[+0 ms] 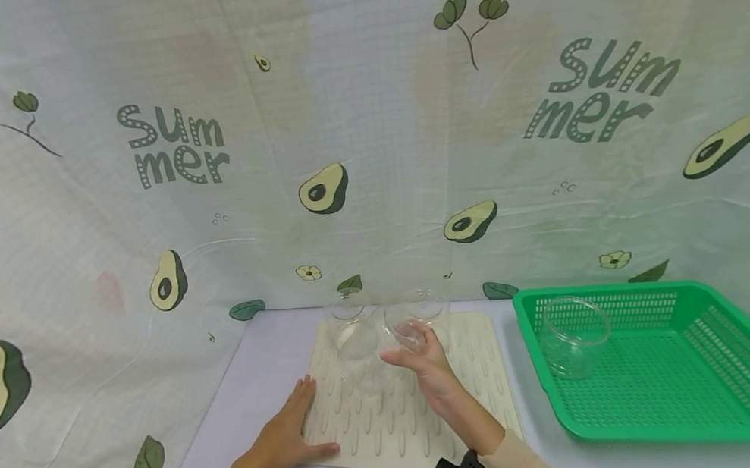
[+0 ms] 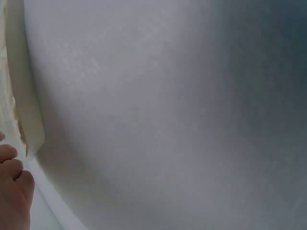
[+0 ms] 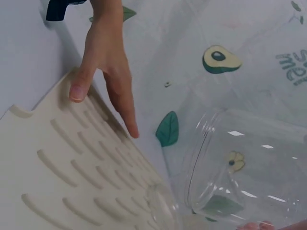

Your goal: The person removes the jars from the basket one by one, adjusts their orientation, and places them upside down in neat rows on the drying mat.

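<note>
My right hand grips a clear, wide-mouthed plastic jar over the back part of a beige drying mat. The jar is see-through and tilted, its rim turned toward the left hand in the right wrist view, where only a few gripping fingertips show at the bottom. Another clear jar stands on the mat's back left. My left hand rests at the mat's left edge, thumb spread from the straight fingers, holding nothing. In the right wrist view this left hand lies along the mat's edge.
A green plastic basket stands to the right of the mat, with one clear jar upright in its left end. Behind the white table hangs a printed cloth. A blurred pale surface fills most of the left wrist view.
</note>
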`<state>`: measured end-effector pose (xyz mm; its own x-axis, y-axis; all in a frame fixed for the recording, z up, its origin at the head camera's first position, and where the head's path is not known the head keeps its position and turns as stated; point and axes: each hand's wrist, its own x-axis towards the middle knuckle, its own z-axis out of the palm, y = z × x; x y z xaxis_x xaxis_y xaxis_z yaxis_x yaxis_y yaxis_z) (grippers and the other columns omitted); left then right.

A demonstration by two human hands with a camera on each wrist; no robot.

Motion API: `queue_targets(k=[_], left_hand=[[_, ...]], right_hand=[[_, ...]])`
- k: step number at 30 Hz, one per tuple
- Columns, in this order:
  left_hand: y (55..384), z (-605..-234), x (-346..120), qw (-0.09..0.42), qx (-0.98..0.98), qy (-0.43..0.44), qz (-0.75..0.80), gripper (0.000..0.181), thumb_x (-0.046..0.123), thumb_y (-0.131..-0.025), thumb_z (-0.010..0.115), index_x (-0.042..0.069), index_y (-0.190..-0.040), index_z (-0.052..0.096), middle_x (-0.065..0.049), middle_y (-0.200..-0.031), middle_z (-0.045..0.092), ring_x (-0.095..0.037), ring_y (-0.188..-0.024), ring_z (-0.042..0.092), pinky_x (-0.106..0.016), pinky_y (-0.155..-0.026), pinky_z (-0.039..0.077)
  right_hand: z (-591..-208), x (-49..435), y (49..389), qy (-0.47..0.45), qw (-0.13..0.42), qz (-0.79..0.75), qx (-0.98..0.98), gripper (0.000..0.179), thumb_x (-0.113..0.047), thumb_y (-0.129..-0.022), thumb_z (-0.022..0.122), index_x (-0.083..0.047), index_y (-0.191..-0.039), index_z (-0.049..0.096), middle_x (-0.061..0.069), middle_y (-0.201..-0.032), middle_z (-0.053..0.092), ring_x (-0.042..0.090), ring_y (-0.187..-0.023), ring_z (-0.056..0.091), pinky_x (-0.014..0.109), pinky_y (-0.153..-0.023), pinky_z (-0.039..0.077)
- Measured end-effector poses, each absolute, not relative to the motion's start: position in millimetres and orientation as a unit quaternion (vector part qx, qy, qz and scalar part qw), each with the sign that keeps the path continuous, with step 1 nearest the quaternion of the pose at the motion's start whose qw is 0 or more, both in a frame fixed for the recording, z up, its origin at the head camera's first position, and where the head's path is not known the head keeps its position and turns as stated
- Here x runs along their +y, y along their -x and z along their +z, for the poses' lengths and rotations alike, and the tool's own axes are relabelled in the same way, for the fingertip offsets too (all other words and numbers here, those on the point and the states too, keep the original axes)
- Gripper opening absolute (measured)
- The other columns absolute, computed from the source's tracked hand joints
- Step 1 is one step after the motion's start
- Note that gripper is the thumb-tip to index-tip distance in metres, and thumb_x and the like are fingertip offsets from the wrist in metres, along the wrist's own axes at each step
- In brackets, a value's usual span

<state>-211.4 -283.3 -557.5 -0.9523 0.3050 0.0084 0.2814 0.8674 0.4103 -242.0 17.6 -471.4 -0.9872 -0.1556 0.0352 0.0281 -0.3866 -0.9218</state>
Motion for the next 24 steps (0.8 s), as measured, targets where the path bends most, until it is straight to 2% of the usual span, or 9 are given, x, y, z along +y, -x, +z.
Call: queue_targets(k=[6, 15, 24], left_hand=[[209, -559, -283, 0.014, 0.962, -0.18, 0.204, 0.127, 0.079, -0.069, 0.069, -0.002, -0.156, 0.025, -0.02, -0.162, 0.022, -0.037, -0.148, 0.019, -0.055, -0.112, 0.031], [207, -560, -282, 0.013, 0.964, -0.188, 0.186, 0.126, 0.08, -0.069, 0.069, -0.005, -0.154, 0.028, -0.02, -0.161, 0.023, -0.038, -0.147, 0.022, -0.056, -0.109, 0.035], [208, -561, -281, 0.011, 0.965, -0.197, 0.172, 0.128, 0.083, -0.068, 0.067, -0.005, -0.154, 0.029, -0.019, -0.162, 0.023, -0.038, -0.147, 0.023, -0.055, -0.107, 0.039]], right_hand=[[-482, 10, 248, 0.066, 0.053, -0.819, 0.568, 0.092, -0.004, -0.077, 0.083, 0.002, -0.149, 0.026, 0.023, -0.15, 0.036, 0.04, -0.139, 0.035, 0.05, -0.115, 0.028], [-494, 1, 252, 0.072, 0.059, -0.776, 0.624, 0.095, -0.009, -0.077, 0.086, 0.0, -0.15, 0.027, 0.02, -0.151, 0.038, 0.041, -0.14, 0.034, 0.053, -0.114, 0.03], [-501, -7, 254, 0.089, 0.053, -0.746, 0.658, 0.097, -0.008, -0.075, 0.088, -0.001, -0.15, 0.028, 0.021, -0.153, 0.036, 0.041, -0.142, 0.03, 0.057, -0.115, 0.025]])
